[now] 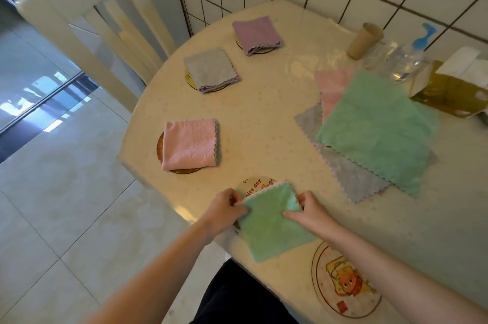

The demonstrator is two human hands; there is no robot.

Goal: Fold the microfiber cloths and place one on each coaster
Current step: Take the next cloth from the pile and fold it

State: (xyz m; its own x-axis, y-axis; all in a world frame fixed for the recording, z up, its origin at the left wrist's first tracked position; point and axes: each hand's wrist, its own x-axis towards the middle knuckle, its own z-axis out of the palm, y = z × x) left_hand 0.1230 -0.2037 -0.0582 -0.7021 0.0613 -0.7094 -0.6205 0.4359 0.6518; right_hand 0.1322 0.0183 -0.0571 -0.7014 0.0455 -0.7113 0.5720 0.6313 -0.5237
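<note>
A folded green cloth (269, 226) lies at the table's near edge, partly over a round printed coaster (253, 185). My left hand (224, 208) pinches its left corner and my right hand (307, 211) pinches its right edge. A bare coaster with a cartoon print (346, 289) sits near right, under my right forearm. Folded cloths lie on three other coasters: pink (190, 142), grey (210, 69) and purple (256, 33). A stack of unfolded cloths lies at right, green (377, 128) on top of grey (353, 178) and pink (332, 86).
A round table with a cream cover (264, 117) stands against a tiled wall. At the back right stand a cardboard tube (363, 39), a clear spray bottle (404, 59) and a tissue box (454, 86). A white chair (87, 20) stands at the left.
</note>
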